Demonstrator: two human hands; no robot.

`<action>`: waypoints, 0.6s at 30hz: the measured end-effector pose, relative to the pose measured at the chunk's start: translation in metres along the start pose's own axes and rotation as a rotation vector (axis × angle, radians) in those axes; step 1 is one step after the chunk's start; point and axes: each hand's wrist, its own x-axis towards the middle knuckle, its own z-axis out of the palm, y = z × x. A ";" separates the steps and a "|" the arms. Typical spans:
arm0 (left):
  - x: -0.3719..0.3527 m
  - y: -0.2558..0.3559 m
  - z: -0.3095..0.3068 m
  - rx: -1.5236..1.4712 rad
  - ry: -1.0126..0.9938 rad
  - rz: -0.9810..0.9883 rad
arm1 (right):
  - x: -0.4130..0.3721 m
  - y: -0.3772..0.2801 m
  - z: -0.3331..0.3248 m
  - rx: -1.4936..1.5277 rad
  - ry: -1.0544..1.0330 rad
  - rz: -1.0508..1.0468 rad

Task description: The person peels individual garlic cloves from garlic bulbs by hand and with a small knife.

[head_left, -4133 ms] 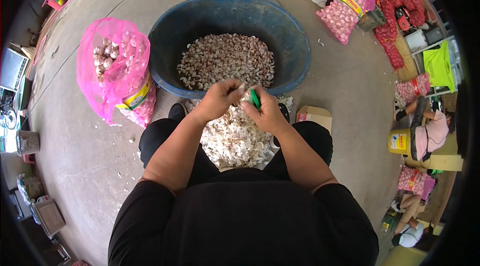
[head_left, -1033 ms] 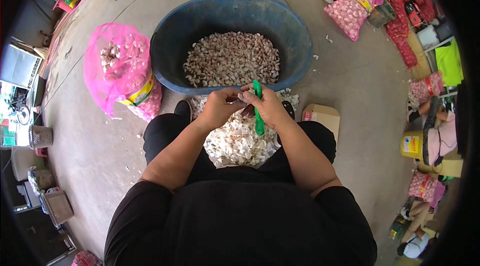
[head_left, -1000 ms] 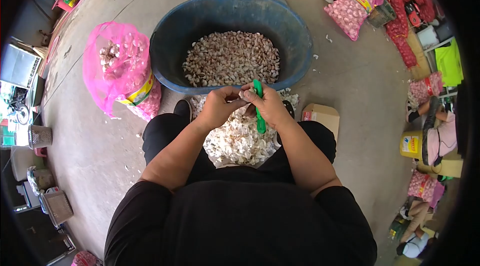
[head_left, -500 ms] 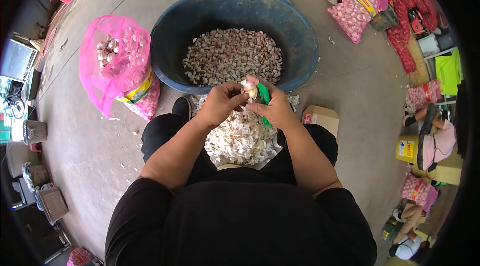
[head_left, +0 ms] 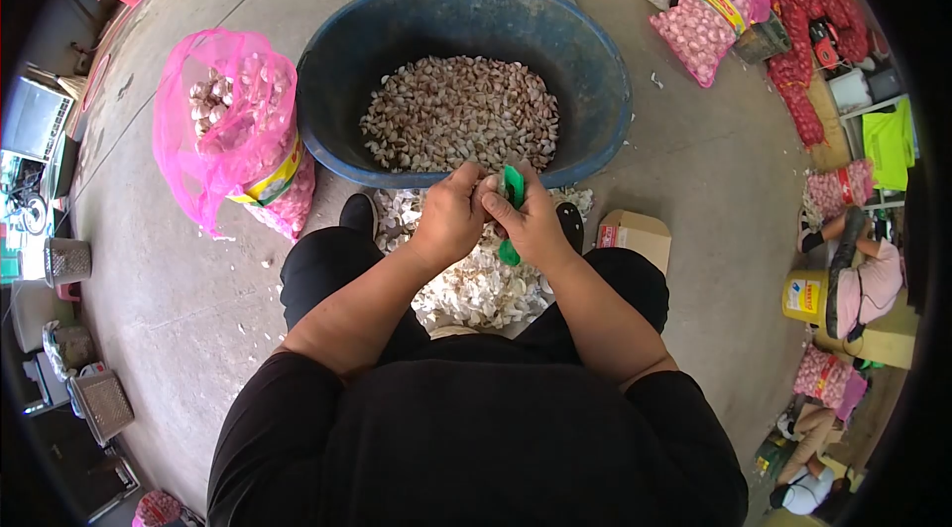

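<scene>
My left hand [head_left: 448,218] and my right hand [head_left: 537,225] meet just in front of the near rim of a blue oval tub [head_left: 327,145], fingers curled and thumbs close together. The garlic bulb in my left fingers is now mostly hidden by them. A green strip-like object [head_left: 514,187] is gripped in my right hand, its lower end showing below the palm. Loose garlic cloves [head_left: 461,116] cover the bottom of the tub. Under my hands, a heap of pale garlic skins [head_left: 476,289] lies on the floor between my legs.
An opened pink mesh sack of garlic bulbs [head_left: 233,130] stands left of the tub. An open cardboard box [head_left: 637,239] sits by my right knee. More garlic sacks [head_left: 706,21] lie at the upper right. Other people [head_left: 868,279] sit along the right side near a yellow bucket [head_left: 805,296].
Both hands have closed in together, and the pale bulb that showed between the fingertips is now mostly covered. The green object has shifted slightly left.
</scene>
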 end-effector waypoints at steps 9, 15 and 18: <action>0.002 0.013 -0.007 -0.307 -0.004 -0.165 | -0.002 -0.011 0.005 0.219 -0.063 0.081; 0.001 0.010 -0.001 -0.302 0.058 -0.199 | -0.003 -0.007 0.010 0.319 -0.002 0.086; 0.001 0.011 0.006 -0.219 0.133 -0.144 | 0.000 -0.008 0.007 0.370 0.027 0.152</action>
